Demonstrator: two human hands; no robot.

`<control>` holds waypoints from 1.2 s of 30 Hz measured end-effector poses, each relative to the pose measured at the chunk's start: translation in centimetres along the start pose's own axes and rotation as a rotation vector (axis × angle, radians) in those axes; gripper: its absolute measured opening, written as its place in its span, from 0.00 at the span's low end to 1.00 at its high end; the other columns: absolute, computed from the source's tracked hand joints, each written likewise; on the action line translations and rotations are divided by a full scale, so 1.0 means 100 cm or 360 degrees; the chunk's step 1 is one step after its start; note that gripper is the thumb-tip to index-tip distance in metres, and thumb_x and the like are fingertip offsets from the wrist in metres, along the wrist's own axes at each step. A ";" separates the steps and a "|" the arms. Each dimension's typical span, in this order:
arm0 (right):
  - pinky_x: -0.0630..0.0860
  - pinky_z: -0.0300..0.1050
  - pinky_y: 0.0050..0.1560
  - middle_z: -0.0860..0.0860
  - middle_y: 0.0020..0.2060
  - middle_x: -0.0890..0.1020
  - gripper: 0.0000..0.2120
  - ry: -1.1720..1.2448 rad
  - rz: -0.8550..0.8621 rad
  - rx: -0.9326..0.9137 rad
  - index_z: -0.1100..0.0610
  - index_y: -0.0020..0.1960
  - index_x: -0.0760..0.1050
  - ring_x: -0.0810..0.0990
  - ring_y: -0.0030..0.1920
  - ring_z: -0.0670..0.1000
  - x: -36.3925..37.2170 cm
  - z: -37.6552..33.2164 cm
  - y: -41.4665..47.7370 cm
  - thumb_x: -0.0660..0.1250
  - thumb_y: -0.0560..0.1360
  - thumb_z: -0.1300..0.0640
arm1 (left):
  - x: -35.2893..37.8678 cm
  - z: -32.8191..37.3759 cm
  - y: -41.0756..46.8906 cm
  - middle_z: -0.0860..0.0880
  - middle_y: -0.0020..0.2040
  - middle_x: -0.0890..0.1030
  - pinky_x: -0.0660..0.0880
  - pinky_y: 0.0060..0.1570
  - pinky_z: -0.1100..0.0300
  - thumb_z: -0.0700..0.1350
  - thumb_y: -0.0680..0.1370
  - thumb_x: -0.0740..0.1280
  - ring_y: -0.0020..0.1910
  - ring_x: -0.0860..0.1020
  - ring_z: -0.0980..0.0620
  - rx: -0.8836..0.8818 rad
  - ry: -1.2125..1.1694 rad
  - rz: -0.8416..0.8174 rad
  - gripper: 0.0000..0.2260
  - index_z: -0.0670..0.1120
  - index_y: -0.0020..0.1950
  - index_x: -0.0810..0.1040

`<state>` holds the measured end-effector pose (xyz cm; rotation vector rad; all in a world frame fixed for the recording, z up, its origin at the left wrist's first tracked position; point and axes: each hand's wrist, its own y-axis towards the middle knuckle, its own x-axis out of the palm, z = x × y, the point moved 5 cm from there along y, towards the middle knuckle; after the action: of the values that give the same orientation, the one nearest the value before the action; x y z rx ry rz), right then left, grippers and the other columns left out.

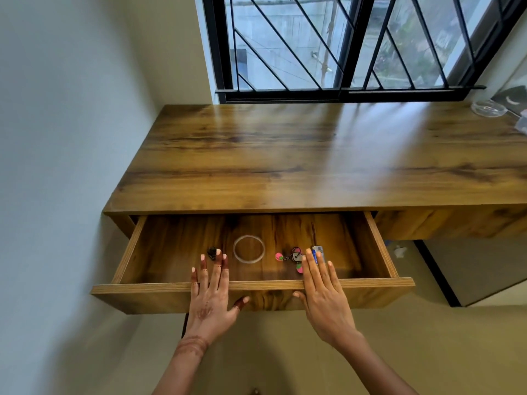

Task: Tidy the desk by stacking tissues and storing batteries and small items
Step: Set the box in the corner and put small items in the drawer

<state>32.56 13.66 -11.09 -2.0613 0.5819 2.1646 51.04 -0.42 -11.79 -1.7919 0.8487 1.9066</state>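
Note:
The wooden desk's drawer (379, 246) stands pulled out. Inside lie a clear ring of tape (249, 249), a small dark item (212, 252), a keychain with pink strawberry charms (291, 259) and a small blue and white pack (317, 250). My left hand (212, 295) lies flat over the drawer's front panel (265, 296), fingers straight and reaching over the rim, thumb on the panel's face. My right hand (322, 295) lies the same way to the right, fingers straight over the rim beside the keychain. Neither hand holds anything.
The desk top (299, 155) stretches under a barred window (342, 44). A glass bowl (489, 108) and pale items sit at the far right edge. A wall runs along the left. A grey cabinet (467, 269) stands below right.

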 end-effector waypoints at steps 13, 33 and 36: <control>0.49 0.54 0.73 0.58 0.76 0.45 0.28 -0.0007 0.0045 0.0001 0.63 0.75 0.51 0.48 0.75 0.58 0.023 0.033 0.115 0.40 0.81 0.46 | 0.015 -0.012 0.118 0.42 0.77 0.39 0.35 0.73 0.47 0.62 0.73 0.59 0.75 0.39 0.41 0.0246 0.0043 0.0327 0.43 0.40 0.76 0.41; 0.59 0.50 0.70 0.59 0.61 0.77 0.18 -0.0017 0.0665 -0.0087 0.63 0.62 0.73 0.74 0.64 0.57 0.016 0.038 0.171 0.59 0.73 0.66 | 0.015 -0.013 0.171 0.38 0.67 0.73 0.49 0.72 0.51 0.47 0.73 0.60 0.65 0.72 0.40 0.0155 0.0003 0.0498 0.36 0.39 0.76 0.46; 0.58 0.50 0.71 0.59 0.61 0.77 0.19 -0.0040 0.0686 -0.0125 0.62 0.63 0.73 0.74 0.64 0.57 0.015 0.040 0.171 0.60 0.73 0.66 | 0.015 -0.013 0.171 0.39 0.67 0.72 0.47 0.74 0.52 0.47 0.73 0.59 0.65 0.72 0.40 0.0183 0.0031 0.0557 0.34 0.37 0.75 0.51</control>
<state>23.13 -1.10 -9.02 -2.0987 1.0373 2.4652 40.75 -14.12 -10.46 -1.6815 1.3243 1.9990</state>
